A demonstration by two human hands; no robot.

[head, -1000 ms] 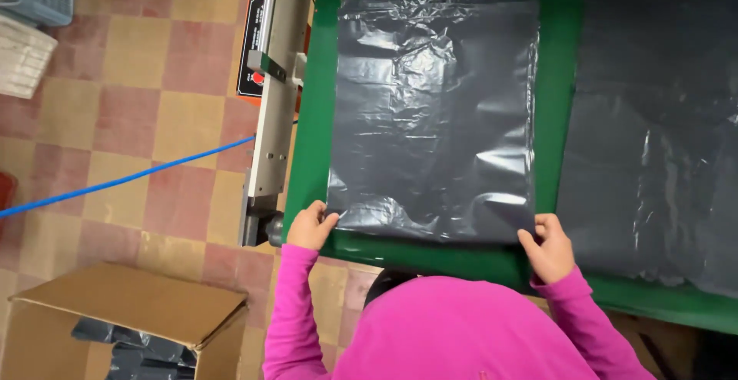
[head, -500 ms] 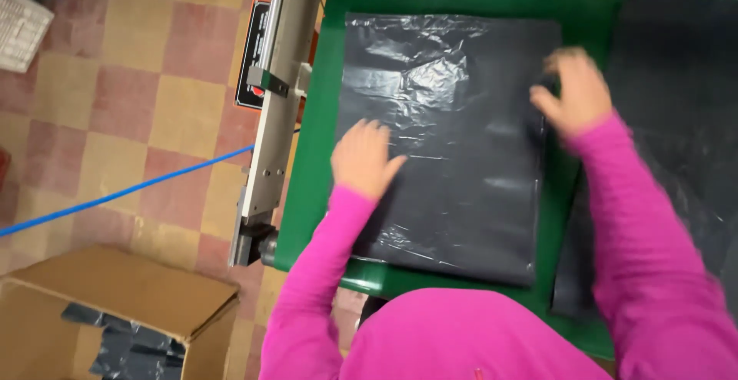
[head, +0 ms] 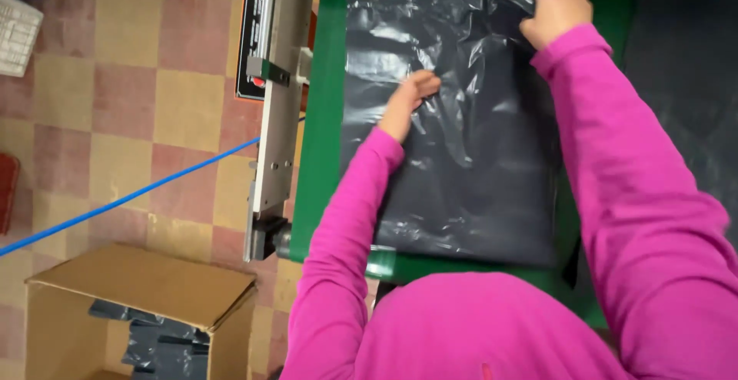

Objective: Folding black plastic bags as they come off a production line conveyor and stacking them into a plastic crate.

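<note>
A black plastic bag (head: 469,188) lies flat on the green table (head: 323,119). My right hand (head: 557,9) is closed on the bag's far right corner, near the table's far edge. My left hand (head: 409,97) sits on the upper middle of the bag with its fingers curled into the film. Creases run out from under that hand. Both arms, in pink sleeves, reach across the bag and hide its right edge.
A metal sealing bar machine (head: 277,103) runs along the table's left side, and a blue cord (head: 131,195) crosses the checkered floor. An open cardboard box (head: 138,303) holding dark bags stands at lower left. Another dark sheet (head: 684,80) lies at right.
Both hands left the bag's near corners and moved up it. The right hand reached the far right corner and closed. The left hand slid to the upper middle and curled.
</note>
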